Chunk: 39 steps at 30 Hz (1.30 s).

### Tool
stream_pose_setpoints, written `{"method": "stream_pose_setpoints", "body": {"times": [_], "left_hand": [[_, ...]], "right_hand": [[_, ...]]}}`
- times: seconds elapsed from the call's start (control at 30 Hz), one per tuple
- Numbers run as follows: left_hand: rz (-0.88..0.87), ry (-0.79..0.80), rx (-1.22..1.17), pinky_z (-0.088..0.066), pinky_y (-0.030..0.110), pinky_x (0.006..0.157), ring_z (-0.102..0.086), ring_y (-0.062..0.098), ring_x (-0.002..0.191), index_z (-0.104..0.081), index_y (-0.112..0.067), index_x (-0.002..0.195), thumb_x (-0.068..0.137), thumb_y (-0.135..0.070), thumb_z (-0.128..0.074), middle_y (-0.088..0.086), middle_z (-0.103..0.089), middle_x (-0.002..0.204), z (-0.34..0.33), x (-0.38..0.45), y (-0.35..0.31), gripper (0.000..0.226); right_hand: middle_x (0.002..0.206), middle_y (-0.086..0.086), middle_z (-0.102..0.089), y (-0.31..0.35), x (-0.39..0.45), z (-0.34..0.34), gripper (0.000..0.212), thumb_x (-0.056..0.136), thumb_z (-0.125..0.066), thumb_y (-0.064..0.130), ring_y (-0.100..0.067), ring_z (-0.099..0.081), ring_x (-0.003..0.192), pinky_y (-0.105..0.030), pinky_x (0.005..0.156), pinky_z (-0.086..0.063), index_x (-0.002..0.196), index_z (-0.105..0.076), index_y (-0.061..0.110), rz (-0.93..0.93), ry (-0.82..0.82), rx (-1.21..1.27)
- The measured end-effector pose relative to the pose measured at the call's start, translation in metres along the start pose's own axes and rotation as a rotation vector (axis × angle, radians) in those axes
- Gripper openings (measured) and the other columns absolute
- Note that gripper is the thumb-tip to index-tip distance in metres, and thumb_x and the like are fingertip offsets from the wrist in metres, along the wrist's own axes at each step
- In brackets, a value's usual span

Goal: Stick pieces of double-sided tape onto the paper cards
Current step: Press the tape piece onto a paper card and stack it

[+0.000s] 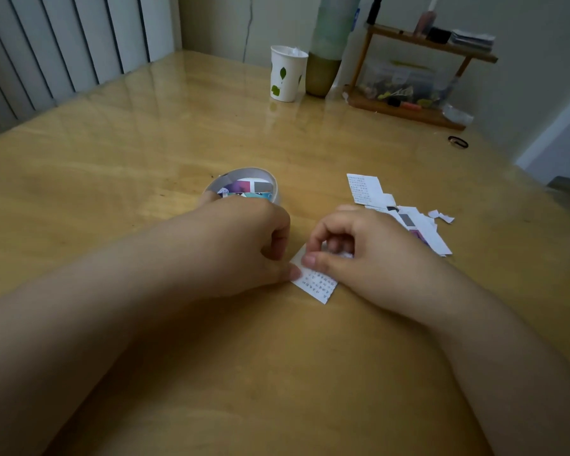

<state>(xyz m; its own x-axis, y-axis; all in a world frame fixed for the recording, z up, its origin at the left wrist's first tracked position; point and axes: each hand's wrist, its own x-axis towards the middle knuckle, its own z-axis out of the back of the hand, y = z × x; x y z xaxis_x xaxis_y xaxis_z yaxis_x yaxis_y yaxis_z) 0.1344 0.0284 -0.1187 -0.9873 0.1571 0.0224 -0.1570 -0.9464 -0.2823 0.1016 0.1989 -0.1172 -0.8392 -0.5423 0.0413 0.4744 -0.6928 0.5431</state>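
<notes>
2 bare forearms enter from the bottom edge, with no sleeve visible on either. The left hand [244, 238] and the right hand [359, 248] show no ring, watch or bracelet on the parts in view. The fingernails that show are short and unpainted.

card in work [316, 284]: small white paper card printed with rows of tiny marks, lying flat and skewed at the frame's centre, its upper part hidden under fingers
tape roll [244, 185]: white ring of double-sided tape, lying flat above and left of centre, colourful printed paper showing inside it
other cards [399, 209]: loose overlapping white pieces with print and dark patches, right of centre, torn scraps just beside them
</notes>
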Motion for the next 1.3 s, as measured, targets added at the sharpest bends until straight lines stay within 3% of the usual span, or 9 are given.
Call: {"method": "stream_pose_setpoints", "body": {"times": [0.17,0.3,0.57,0.8,0.93,1.03,1.1,1.2,1.3], "left_hand": [[0.026,0.044,-0.045,-0.023,0.013,0.063,-0.042,-0.006,0.073,-0.054,-0.029,0.079,0.078,-0.055,-0.062,-0.017,-0.051,0.076,0.004,-0.001,0.000,0.027],[0.023,0.076,-0.061,-0.023,0.010,0.062,-0.046,-0.005,0.076,-0.055,-0.030,0.080,0.082,-0.046,-0.061,-0.018,-0.053,0.075,0.007,-0.003,0.002,0.018],[0.090,-0.028,0.005,-0.026,0.025,0.079,-0.047,0.007,0.072,-0.060,-0.028,0.086,0.089,-0.018,-0.045,-0.013,-0.052,0.069,0.011,-0.001,0.004,0.018],[0.068,-0.042,0.006,-0.024,0.025,0.082,-0.051,0.012,0.088,-0.057,-0.029,0.086,0.090,-0.021,-0.046,-0.014,-0.054,0.076,0.009,-0.001,0.004,0.015],[0.080,-0.071,-0.041,-0.025,0.024,0.081,-0.053,0.011,0.093,-0.056,-0.032,0.083,0.090,-0.022,-0.046,-0.016,-0.054,0.080,0.010,0.000,0.004,0.016],[0.079,-0.145,-0.177,-0.029,0.018,0.059,-0.049,0.004,0.065,-0.053,-0.032,0.073,0.091,-0.029,-0.049,-0.016,-0.048,0.063,0.011,0.000,0.004,0.018],[0.089,-0.203,-0.369,-0.027,0.017,0.046,-0.046,0.008,0.051,-0.057,-0.027,0.071,0.090,-0.044,-0.045,-0.011,-0.048,0.055,0.013,0.000,0.002,0.028],[0.098,-0.281,-0.779,-0.038,0.022,0.053,-0.052,0.003,0.055,-0.069,-0.033,0.078,0.077,-0.076,-0.038,-0.014,-0.059,0.060,0.017,-0.001,0.001,0.053],[0.036,-0.239,-0.902,-0.038,0.027,0.062,-0.054,0.005,0.060,-0.069,-0.036,0.079,0.061,-0.076,-0.057,0.001,-0.067,0.073,0.018,-0.002,-0.003,0.046]], "right_hand": [[0.071,0.011,-0.050,-0.019,0.005,0.010,0.010,0.081,-0.071,0.031,0.003,-0.044,0.058,-0.011,0.054,-0.035,0.077,-0.064,0.026,-0.148,-0.109,-0.027],[0.086,0.014,-0.052,-0.020,0.001,0.014,0.012,0.083,-0.068,0.035,0.002,-0.046,0.074,-0.004,0.063,-0.034,0.092,-0.062,0.035,-0.129,-0.109,-0.096],[0.102,0.025,-0.042,0.004,-0.010,0.019,0.057,0.051,-0.067,0.071,0.007,-0.042,0.095,-0.018,0.071,-0.034,0.095,-0.049,0.040,-0.269,0.103,-0.211],[0.092,0.020,-0.048,0.013,-0.013,0.016,0.052,0.059,-0.078,0.056,0.003,-0.047,0.081,-0.019,0.059,-0.031,0.090,-0.044,0.034,-0.247,0.079,-0.182],[0.080,0.013,-0.066,0.011,-0.011,0.014,0.034,0.075,-0.078,0.032,-0.004,-0.059,0.070,-0.030,0.070,-0.049,0.087,-0.046,0.030,-0.192,0.006,0.047],[0.083,0.009,-0.073,0.010,-0.008,0.016,0.029,0.081,-0.073,0.015,-0.013,-0.069,0.080,-0.039,0.083,-0.053,0.092,-0.051,0.029,-0.169,-0.088,0.385],[0.085,0.005,-0.075,0.008,-0.007,0.018,0.027,0.081,-0.071,0.010,-0.013,-0.070,0.080,-0.036,0.083,-0.054,0.098,-0.057,0.026,-0.145,-0.173,0.613],[0.086,-0.001,-0.075,0.009,-0.005,0.019,0.021,0.081,-0.068,0.008,-0.009,-0.067,0.077,-0.021,0.069,-0.051,0.100,-0.065,0.016,-0.133,-0.269,0.881],[0.085,-0.003,-0.074,0.011,-0.004,0.017,0.027,0.070,-0.069,0.018,-0.009,-0.067,0.077,-0.018,0.065,-0.050,0.096,-0.066,0.012,-0.127,-0.298,1.003]]}}
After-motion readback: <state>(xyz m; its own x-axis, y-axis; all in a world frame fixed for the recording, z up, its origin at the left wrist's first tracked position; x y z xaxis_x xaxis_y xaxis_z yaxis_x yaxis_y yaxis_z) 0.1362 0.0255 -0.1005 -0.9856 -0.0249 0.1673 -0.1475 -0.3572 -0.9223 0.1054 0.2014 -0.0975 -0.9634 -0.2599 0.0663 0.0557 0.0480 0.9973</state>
